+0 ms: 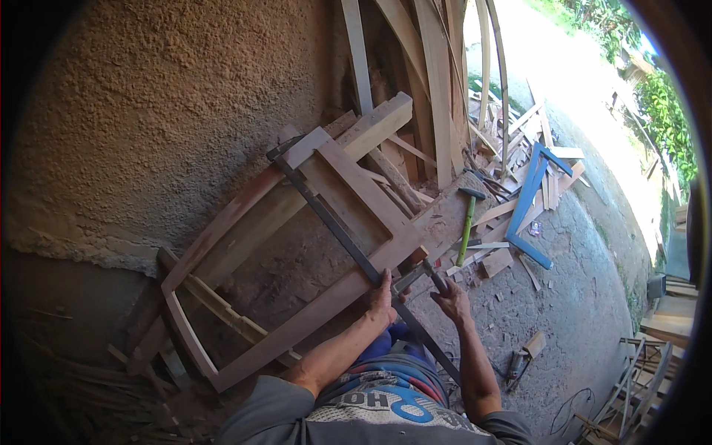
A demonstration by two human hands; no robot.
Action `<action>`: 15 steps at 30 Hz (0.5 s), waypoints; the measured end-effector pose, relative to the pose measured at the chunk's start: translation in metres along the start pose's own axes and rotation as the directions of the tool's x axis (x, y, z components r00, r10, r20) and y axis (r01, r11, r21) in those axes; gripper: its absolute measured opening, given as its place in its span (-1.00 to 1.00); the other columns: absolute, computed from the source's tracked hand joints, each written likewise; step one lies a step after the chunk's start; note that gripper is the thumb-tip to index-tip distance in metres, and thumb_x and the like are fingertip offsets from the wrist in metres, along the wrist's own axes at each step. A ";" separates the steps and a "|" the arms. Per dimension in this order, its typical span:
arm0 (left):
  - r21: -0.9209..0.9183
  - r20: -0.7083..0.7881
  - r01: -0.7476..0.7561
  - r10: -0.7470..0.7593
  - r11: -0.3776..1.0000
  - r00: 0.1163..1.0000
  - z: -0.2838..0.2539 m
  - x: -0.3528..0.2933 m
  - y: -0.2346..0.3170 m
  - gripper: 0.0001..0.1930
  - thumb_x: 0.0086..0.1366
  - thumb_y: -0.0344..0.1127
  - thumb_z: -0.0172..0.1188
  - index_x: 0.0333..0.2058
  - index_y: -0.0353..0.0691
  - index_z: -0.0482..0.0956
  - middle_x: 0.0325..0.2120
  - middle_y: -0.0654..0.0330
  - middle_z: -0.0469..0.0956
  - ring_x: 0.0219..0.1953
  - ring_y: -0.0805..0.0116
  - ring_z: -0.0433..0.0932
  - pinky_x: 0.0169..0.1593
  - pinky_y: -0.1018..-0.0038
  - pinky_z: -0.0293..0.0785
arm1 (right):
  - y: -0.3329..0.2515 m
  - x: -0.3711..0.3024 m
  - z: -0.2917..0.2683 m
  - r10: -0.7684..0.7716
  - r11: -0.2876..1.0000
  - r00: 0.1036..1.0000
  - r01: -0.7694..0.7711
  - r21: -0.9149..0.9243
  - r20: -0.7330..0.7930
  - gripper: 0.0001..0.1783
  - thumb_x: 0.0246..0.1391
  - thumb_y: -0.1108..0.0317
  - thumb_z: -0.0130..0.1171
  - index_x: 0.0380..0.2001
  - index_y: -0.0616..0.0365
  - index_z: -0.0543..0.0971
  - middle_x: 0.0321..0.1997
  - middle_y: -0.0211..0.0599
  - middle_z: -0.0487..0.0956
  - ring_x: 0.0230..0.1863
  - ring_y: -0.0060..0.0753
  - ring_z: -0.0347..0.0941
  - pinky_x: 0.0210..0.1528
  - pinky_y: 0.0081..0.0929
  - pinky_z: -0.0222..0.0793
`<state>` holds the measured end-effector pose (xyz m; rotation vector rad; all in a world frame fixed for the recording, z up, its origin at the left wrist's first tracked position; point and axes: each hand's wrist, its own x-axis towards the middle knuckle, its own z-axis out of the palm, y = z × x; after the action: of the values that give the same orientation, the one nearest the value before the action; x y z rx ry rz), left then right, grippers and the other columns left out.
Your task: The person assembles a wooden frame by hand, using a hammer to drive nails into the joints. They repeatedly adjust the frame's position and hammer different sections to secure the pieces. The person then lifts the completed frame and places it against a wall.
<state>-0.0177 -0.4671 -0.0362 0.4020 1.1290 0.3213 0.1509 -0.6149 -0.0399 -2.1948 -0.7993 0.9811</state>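
A wooden frame [297, 325] with an arched end lies tilted in front of me, propped on timber beams. Across its panelled end runs a long dark metal bar clamp [330, 222]. The far jaw hooks over the frame's outer edge. A small reddish wood block [419, 254] sits by the near jaw, beside the frame's near rail. My left hand [382, 302] is closed round the clamp's bar at the near rail, thumb pointing up; its other fingers are partly hidden. With fingers curled, my right hand [451, 302] grips the clamp's dark handle.
A green-handled hammer [467, 226] lies right of the frame. Beyond it are a blue angled piece [528, 196] and heaped wood offcuts [512, 148]. Long boards [437, 89] lean at the back by a rough wall [185, 111]. More timber stands at the lower right.
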 end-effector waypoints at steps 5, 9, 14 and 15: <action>-0.018 0.012 0.047 -0.047 0.999 0.999 0.007 -0.005 0.001 -0.39 0.32 0.39 0.14 -0.19 -0.13 0.62 -0.43 0.21 0.67 -0.43 0.43 0.61 -0.40 0.52 0.46 | 0.005 0.007 -0.039 -0.061 0.636 0.766 -0.464 0.617 0.640 -0.39 0.08 0.21 0.36 0.21 0.11 0.54 -0.43 -0.42 0.59 -0.50 -0.53 0.50 -0.42 -0.47 0.40; -0.059 0.061 0.087 -0.083 0.994 0.995 0.007 0.004 0.001 -0.38 0.24 0.41 0.23 -0.23 -0.11 0.62 -0.40 0.22 0.68 -0.37 0.38 0.66 -0.40 0.51 0.46 | 0.027 0.006 -0.007 -0.123 0.947 0.992 0.112 -0.300 -0.015 -0.44 0.14 0.19 0.27 0.22 0.01 0.48 -0.30 0.03 0.66 -0.41 0.09 0.62 -0.31 -0.12 0.51; -0.074 0.039 0.044 -0.041 0.996 0.998 0.002 0.003 -0.001 -0.39 0.21 0.39 0.27 -0.18 -0.10 0.59 -0.38 0.22 0.68 -0.37 0.35 0.66 -0.42 0.50 0.46 | 0.004 -0.010 0.006 0.057 0.998 0.995 -0.054 0.037 -0.088 -0.44 0.08 0.05 0.37 0.12 -0.01 0.54 -0.31 0.01 0.63 -0.34 0.03 0.60 -0.26 -0.11 0.48; -0.073 0.021 0.044 -0.043 0.996 0.999 0.005 0.000 0.003 -0.39 0.21 0.39 0.28 -0.17 -0.10 0.58 -0.38 0.22 0.67 -0.38 0.35 0.66 -0.42 0.50 0.46 | 0.012 -0.005 -0.009 0.107 0.957 0.988 -0.132 0.259 0.111 -0.46 0.12 0.03 0.35 0.11 0.01 0.55 -0.33 -0.06 0.62 -0.39 -0.11 0.57 -0.32 -0.21 0.46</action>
<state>-0.0128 -0.4652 -0.0333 0.3145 1.1023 0.3192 0.1585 -0.6289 -0.0416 -1.9940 -0.5447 1.1879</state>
